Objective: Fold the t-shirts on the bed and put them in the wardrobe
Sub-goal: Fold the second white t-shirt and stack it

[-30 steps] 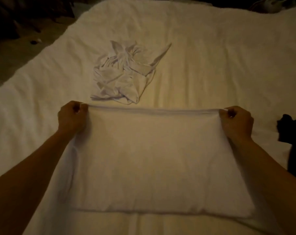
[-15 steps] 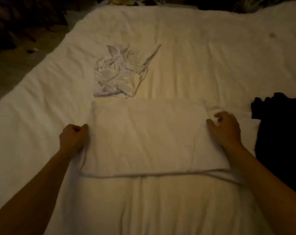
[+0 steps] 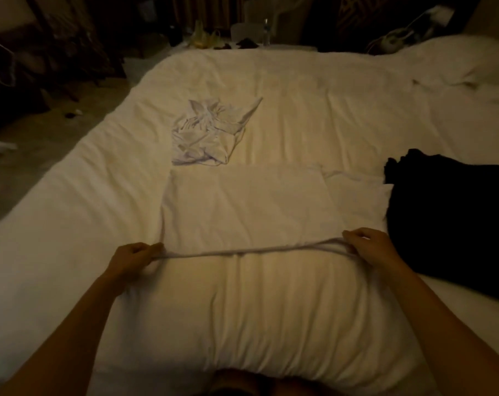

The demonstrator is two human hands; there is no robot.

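The black garment (image 3: pixel 448 224) lies just beside the right hand (image 3: pixel 368 247) and closes off that side. The crumpled t-shirt (image 3: pixel 208 132) sits right at the far left edge of the folded t-shirt (image 3: pixel 242 207), in the way of a straight reach forward there. To the right of it, bare bedding opens a lane up the bed (image 3: pixel 328 110) toward the pillow (image 3: pixel 471 61). Left of the left hand (image 3: pixel 134 257), open duvet runs to the bed's edge. Between both hands and the person lies open bedding.

We see our left forearm (image 3: pixel 79 315) and right forearm (image 3: pixel 431 307) bare from the lower frame corners up to the left hand (image 3: pixel 134 257) and right hand (image 3: pixel 369 247).
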